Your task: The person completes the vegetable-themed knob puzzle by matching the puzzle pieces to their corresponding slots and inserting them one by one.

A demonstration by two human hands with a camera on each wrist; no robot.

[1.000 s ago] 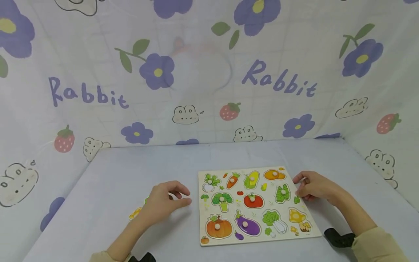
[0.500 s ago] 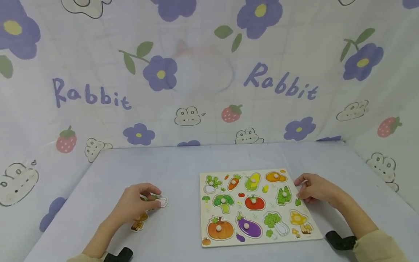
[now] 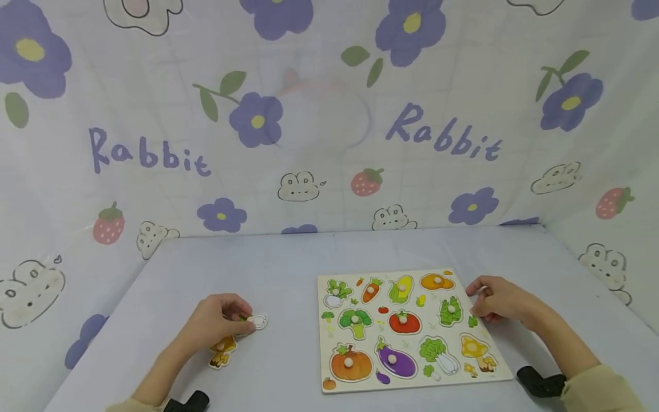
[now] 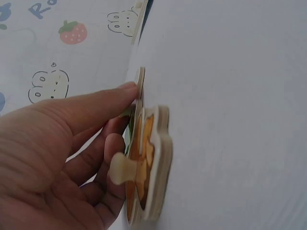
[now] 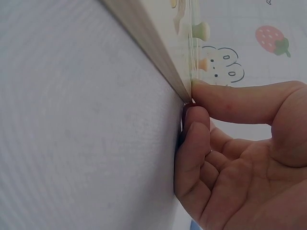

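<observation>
A wooden peg puzzle board [image 3: 407,384] with vegetable pictures lies flat on the table. My right hand [image 3: 507,300] pinches its right edge, the thumb against the rim and curled fingers beside it in the right wrist view. To the left of the board, my left hand [image 3: 213,320] pinches a leafy cabbage puzzle piece [image 3: 261,321] with white stalks; the fingers hide much of its green part. A mushroom puzzle piece [image 3: 221,353] lies just below this hand. Its wooden knob [image 4: 123,168] stands out near the palm in the left wrist view.
Several vegetable pieces with round knobs sit in the board, among them a pumpkin [image 3: 351,369] and an eggplant [image 3: 397,361]. The cabbage and mushroom pictures on the board show no knobs. A printed curtain [image 3: 319,143] rises behind the table.
My left hand has moved left, away from the board, to the loose pieces and now pinches the cabbage piece. My right hand stays at the board's edge. The head view has tilted slightly.
</observation>
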